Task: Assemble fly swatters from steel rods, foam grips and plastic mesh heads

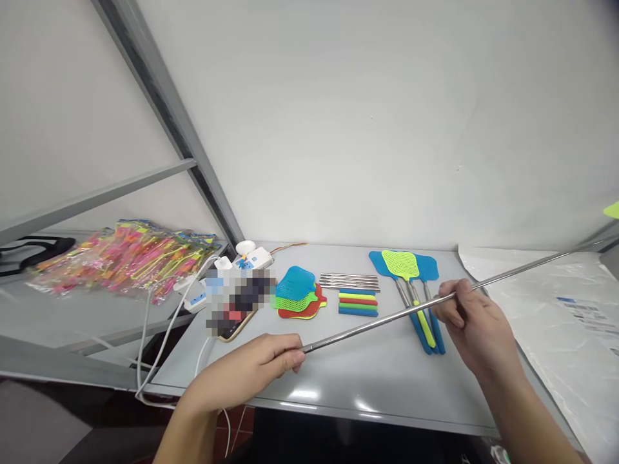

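A long, thin metal telescopic rod [377,323] slants across the view, rising to the right. My left hand [264,364] is closed around its lower left end. Farther along, the fingers of my right hand [478,325] pinch the shaft. The rod's far end leaves the view at the right edge, near a yellow-green piece [612,211]. Beyond the rod lie assembled fly swatters [400,264] with blue and yellow-green heads. Loose swatter heads [296,283] in blue, green and red are stacked left of several metal rods [349,281] and coloured handle tubes [358,303].
The grey tabletop [348,380] meets a white wall at the back. At left are a phone [239,325], white power strips [256,259] with cables, a metal frame post [193,154] and bagged pink and yellow items [130,258]. White plastic sheeting [546,322] covers the right side.
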Available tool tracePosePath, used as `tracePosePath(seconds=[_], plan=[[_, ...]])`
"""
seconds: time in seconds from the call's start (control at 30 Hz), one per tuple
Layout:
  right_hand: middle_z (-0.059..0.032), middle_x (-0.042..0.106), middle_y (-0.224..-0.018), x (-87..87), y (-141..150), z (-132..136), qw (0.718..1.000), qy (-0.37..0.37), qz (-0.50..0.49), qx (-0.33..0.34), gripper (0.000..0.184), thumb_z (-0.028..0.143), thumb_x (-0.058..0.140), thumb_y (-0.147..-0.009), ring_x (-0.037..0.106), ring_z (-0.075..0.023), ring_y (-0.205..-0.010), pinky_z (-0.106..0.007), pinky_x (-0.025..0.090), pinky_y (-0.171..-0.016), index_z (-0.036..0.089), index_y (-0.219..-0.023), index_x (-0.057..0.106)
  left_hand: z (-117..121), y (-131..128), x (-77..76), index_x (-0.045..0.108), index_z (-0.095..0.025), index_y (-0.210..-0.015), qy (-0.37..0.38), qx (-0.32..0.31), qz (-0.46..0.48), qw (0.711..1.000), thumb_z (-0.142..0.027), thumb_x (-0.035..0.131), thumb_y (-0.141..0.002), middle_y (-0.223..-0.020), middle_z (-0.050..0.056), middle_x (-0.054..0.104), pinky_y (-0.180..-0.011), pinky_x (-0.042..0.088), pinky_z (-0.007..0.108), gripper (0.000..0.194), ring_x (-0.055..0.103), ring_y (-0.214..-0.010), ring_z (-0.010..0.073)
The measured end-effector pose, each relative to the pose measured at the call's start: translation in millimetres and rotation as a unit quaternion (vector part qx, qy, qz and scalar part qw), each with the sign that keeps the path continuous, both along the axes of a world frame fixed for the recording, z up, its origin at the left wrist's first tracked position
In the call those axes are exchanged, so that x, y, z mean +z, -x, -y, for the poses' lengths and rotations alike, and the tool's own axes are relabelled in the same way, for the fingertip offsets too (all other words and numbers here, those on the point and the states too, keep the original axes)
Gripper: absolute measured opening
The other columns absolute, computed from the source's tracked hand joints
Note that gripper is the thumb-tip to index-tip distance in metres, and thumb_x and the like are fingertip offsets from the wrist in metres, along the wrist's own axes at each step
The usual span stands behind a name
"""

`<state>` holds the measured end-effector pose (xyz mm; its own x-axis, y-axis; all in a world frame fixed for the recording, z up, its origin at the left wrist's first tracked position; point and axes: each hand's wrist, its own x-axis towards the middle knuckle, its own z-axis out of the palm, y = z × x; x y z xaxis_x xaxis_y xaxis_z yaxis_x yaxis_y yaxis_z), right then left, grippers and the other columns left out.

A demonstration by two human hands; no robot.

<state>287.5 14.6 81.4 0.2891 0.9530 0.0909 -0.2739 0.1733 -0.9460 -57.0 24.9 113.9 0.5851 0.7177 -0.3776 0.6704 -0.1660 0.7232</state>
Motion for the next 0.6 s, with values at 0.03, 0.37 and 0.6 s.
tracePosePath(seconds=[0.03, 0.37, 0.6], plan=[[0.0047, 0.035, -0.048, 0.9, 3.2, -0.3, 1.000, -0.004, -0.007, -0.006, 0.035, 0.045, 0.052, -0.093, 0.030, -0.0099, -0.049, -0.027, 0.026, -0.051, 0.019, -0.073, 0.063, -0.4, -2.8, -1.6, 0.058, -0.021, -0.083, -0.003, 0.001, 0.004, 1.000, -0.046, 0.036, -0.097, -0.076, -0.003, 0.054, -0.070, 0.035, 0.023, 0.036, 0.051, -0.077, 0.0147], [0.0024, 0.040, -0.057, 1.9, 22.7, -1.1, 0.999, -0.028, -0.006, -0.015, 0.037, 0.050, 0.050, -0.092, 0.038, -0.0117, -0.056, -0.026, 0.037, -0.056, 0.021, -0.078, 0.069, 4.0, -27.0, -19.6, 0.051, -0.019, -0.074, -0.022, 0.033, 0.047, 0.998, -0.043, 0.034, -0.098, -0.070, -0.004, 0.049, -0.065, 0.033, 0.023, 0.037, 0.047, -0.070, 0.0132], [-0.0057, 0.064, -0.106, -13.3, 58.0, 13.2, 0.988, 0.014, 0.110, 0.109, 0.037, 0.053, 0.050, -0.090, 0.055, -0.0225, -0.099, -0.039, 0.040, -0.097, 0.026, -0.103, 0.072, 11.9, -59.9, -15.0, 0.053, -0.021, -0.078, -0.034, 0.031, 0.078, 0.996, -0.042, 0.035, -0.098, -0.074, -0.005, 0.054, -0.066, 0.033, 0.023, 0.034, 0.050, -0.074, 0.0128]])
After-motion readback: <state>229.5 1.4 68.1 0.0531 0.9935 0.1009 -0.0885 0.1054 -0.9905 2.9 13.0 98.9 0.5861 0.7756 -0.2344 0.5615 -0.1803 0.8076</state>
